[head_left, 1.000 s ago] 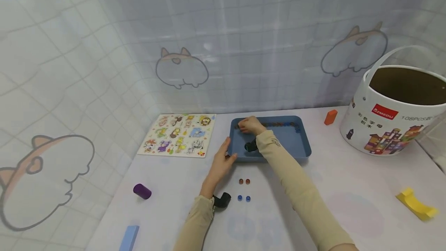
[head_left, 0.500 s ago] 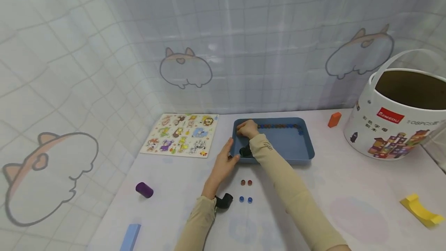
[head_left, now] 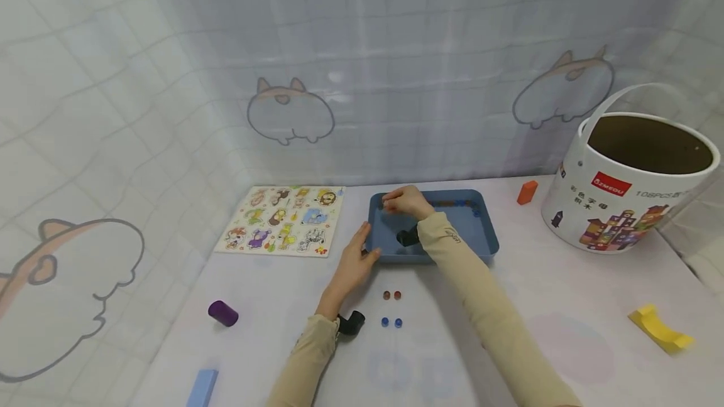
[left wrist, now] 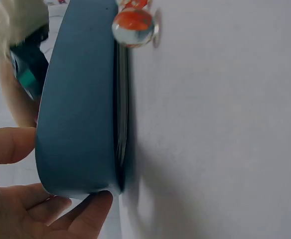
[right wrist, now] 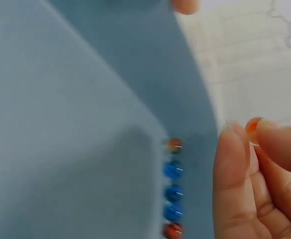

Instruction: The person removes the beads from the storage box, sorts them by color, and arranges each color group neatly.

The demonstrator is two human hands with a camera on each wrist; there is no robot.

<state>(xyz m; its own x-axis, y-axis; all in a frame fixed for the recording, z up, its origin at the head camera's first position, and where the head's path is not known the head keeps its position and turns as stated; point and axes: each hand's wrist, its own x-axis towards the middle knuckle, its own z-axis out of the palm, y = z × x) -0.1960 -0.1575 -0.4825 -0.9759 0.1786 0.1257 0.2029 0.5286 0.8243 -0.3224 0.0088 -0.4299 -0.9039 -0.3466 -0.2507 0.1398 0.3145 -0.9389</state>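
A blue-grey tray [head_left: 466, 231] lies on the table. My left hand [head_left: 352, 267] holds its near left corner; in the left wrist view the thumb [left wrist: 13, 144] touches the rim and the other fingers bend against the wall. Above the tray's far left part, my right hand [head_left: 408, 201] pinches an orange-and-clear glass marble [right wrist: 253, 127] between thumb and fingertip. A row of blue and orange marbles [right wrist: 173, 193] runs along the far inner wall of the tray. In front of the tray sit two reddish marbles [head_left: 397, 295] and two blue marbles [head_left: 398, 323].
An animal puzzle board [head_left: 283, 222] lies left of the tray. A purple cylinder [head_left: 223, 313] and a light blue block [head_left: 202, 388] are nearer on the left. At right are an orange block [head_left: 527, 192], a white bucket [head_left: 577, 206] and a yellow arched block [head_left: 660, 330].
My right hand first dips toward the tray's far left corner, then lifts and shifts slightly right. The left hand stays at the near left corner. The head view shifts a little.
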